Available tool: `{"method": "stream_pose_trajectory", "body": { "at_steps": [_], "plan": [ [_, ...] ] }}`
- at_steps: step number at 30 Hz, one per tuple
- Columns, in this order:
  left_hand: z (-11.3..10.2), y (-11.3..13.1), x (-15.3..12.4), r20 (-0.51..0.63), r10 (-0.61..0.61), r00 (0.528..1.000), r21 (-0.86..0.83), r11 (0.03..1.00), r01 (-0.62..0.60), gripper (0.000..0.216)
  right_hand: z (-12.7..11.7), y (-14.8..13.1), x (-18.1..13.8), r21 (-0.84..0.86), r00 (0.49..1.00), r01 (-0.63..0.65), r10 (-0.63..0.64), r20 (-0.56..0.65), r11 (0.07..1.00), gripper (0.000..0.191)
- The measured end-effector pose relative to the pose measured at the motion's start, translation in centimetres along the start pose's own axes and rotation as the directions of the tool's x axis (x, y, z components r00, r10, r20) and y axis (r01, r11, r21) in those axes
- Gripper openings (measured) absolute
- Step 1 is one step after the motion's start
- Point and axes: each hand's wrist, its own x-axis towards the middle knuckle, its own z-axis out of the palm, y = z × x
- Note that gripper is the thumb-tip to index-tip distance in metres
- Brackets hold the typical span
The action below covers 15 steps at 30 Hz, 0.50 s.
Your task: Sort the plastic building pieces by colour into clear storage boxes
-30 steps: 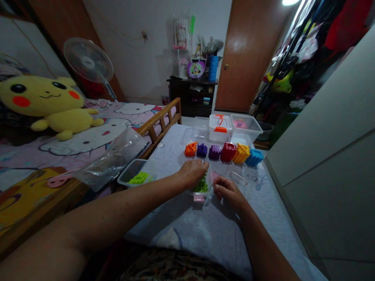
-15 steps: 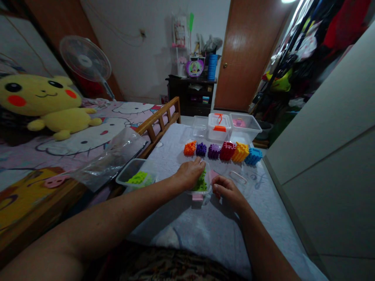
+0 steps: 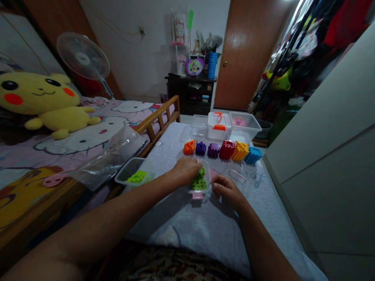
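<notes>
My left hand (image 3: 187,171) reaches palm down over the left rim of a small clear plastic box (image 3: 208,171). Its fingers are bent and close together, and what they may hold is hidden. Green interlocking toy blocks (image 3: 199,180) lie inside this box, which has a pink latch (image 3: 197,196) at its near end. Just right of the box, my right hand (image 3: 225,186) rests on the cloth with its fingers curled in; I cannot see anything in them. To the left stands a clear tub (image 3: 123,176) with brighter lime-green blocks (image 3: 137,176) in it.
Beyond my hands runs a row of blocks: orange (image 3: 189,147), purple, red (image 3: 227,150), yellow (image 3: 240,151) and blue (image 3: 253,155). Behind them are a lidded box (image 3: 218,127) and an open clear bin (image 3: 249,127). A clear lid (image 3: 238,177) lies right; a wooden rail (image 3: 156,119) borders the left.
My left hand has drawn back a little to the left, uncovering more of the green blocks in the box. My right hand stays in nearly the same place.
</notes>
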Motion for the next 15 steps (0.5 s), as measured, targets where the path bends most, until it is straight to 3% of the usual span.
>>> {"method": "stream_pose_trajectory", "body": {
  "at_steps": [5, 10, 15],
  "plan": [
    [0.89, -0.19, -0.06, -0.042, -0.009, 0.999, 0.004, 1.000, 0.009, 0.022, 0.03, 0.03, 0.04, -0.007, 1.000, 0.002, -0.002, -0.006, 1.000, 0.025],
    [0.96, 0.01, -0.09, -0.097, 0.072, 0.993, 0.001, 0.997, -0.072, 0.020, 0.01, 0.05, -0.02, -0.011, 1.000, 0.003, -0.003, -0.009, 1.000, 0.026],
    [0.96, 0.26, -0.03, -0.068, 0.046, 0.997, -0.038, 0.998, -0.048, 0.018, 0.07, -0.06, 0.01, -0.009, 1.000, -0.001, 0.001, -0.006, 1.000, 0.030]
  ]
}}
